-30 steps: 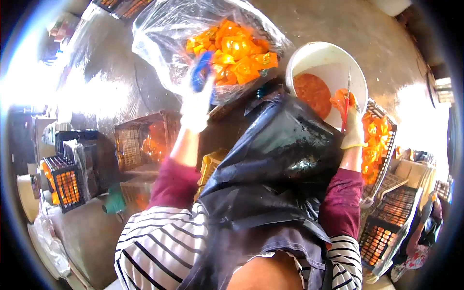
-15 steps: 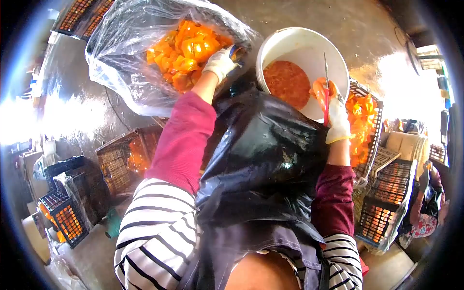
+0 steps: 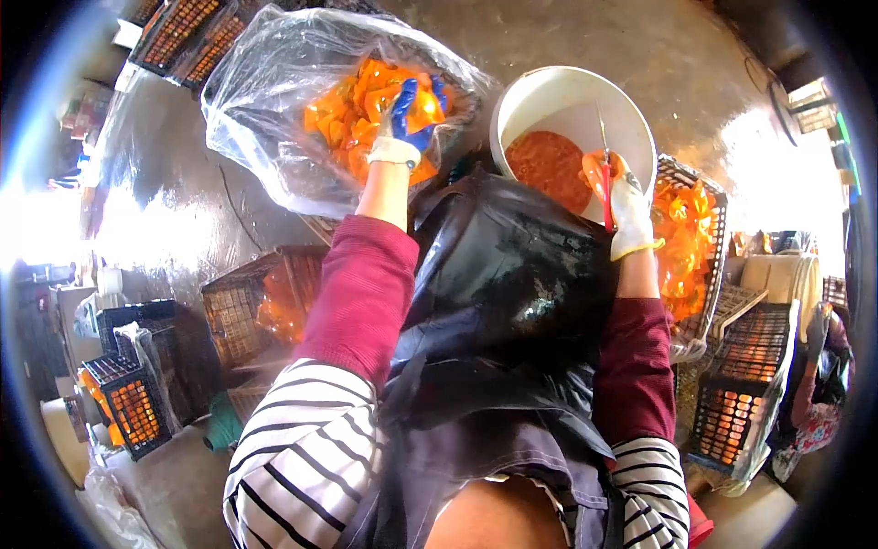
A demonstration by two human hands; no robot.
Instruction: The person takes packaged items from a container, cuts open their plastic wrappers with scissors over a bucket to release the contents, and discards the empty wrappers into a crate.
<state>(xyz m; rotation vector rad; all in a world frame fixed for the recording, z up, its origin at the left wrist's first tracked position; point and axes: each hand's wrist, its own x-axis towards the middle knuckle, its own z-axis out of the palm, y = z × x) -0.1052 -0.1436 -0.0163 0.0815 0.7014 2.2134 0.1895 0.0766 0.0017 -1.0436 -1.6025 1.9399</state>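
My left hand, in a white and blue glove, is over the clear plastic bag. Its fingers curve around a shiny orange pepper on top of a heap of orange peppers. My right hand wears a white glove with a yellow cuff and orange-coloured fingers. It grips a red-handled knife, blade pointing up, at the right rim of a white bucket. Reddish-orange pulpy matter lies in the bucket.
A crate of orange peppers stands right of the bucket. A brown crate lies at the left, with dark crates beyond. More filled crates and a person are at the far right. The floor looks wet.
My left hand has moved from the bag's right side onto the heap, and its fingers are now around a pepper. My right hand keeps the knife at the bucket. The view has shifted slightly.
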